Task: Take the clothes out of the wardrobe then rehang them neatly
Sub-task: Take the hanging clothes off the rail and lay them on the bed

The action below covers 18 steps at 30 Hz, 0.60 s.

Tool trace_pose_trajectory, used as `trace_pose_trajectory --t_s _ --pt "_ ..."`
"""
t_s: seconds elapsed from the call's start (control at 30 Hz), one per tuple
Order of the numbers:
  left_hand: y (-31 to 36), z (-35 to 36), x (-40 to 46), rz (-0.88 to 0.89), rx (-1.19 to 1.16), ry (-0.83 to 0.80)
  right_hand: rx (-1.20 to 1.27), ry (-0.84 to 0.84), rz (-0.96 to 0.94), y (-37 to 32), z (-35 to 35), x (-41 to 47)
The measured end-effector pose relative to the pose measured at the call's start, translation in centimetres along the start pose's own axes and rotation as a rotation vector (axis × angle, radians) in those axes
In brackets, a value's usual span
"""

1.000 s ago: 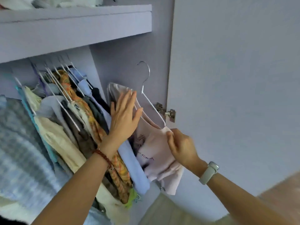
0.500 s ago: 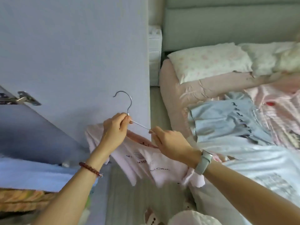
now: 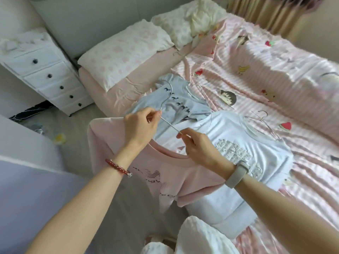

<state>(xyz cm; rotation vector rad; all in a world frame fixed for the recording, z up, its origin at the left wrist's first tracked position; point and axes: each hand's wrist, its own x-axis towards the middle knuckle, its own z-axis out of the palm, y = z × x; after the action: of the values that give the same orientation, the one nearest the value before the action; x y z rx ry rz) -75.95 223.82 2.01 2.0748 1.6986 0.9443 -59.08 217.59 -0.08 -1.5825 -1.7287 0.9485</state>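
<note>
A pale pink T-shirt (image 3: 168,182) with dark print hangs on a thin wire hanger (image 3: 169,125) that I hold over the bed's near edge. My left hand (image 3: 140,128) pinches the hanger at the base of its hook. My right hand (image 3: 199,146) grips the hanger's sloping arm at the shirt's collar. A white T-shirt (image 3: 244,149) and a light blue T-shirt (image 3: 183,105) lie flat on the bed (image 3: 275,74) just beyond my hands. The wardrobe is out of view.
An empty wire hanger (image 3: 262,120) rests by the white shirt's collar. Two pillows (image 3: 126,50) sit at the bed's head. A white chest of drawers (image 3: 45,74) stands at left. Small items litter the floor (image 3: 60,138). Lilac wardrobe door (image 3: 27,189) at lower left.
I have turned from the wardrobe to the bed, carrying the pink shirt on its hanger. My left hand left the hanging clothes and took the hanger's neck.
</note>
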Motion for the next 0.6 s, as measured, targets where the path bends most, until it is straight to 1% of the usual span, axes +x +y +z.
trace_pose_trajectory --t_s 0.13,0.23,0.3,0.4,0.53,0.6 --pt "5.9 8.6 4.4 0.168 -0.014 -0.154 0.028 0.215 0.15 7.1 -6.3 0.5" --pt "8.4 15.3 6.2 0.214 0.016 -0.326 0.001 0.366 0.296 13.8 -10.3 0.9" --pt "9.0 19.7 6.7 0.201 0.057 -0.454 -0.077 0.412 0.382 18.3 -12.2 1.4" --pt "8.5 25.7 6.2 0.108 0.128 -0.615 -0.235 0.421 0.484 24.5 -13.5 2.6" --pt "6.8 32.4 4.2 0.05 0.227 -0.744 -0.314 0.447 0.571 31.4 -14.5 5.3" --pt "6.0 35.1 3.5 0.038 0.279 -0.803 -0.336 0.488 0.596 34.5 -15.8 6.4"
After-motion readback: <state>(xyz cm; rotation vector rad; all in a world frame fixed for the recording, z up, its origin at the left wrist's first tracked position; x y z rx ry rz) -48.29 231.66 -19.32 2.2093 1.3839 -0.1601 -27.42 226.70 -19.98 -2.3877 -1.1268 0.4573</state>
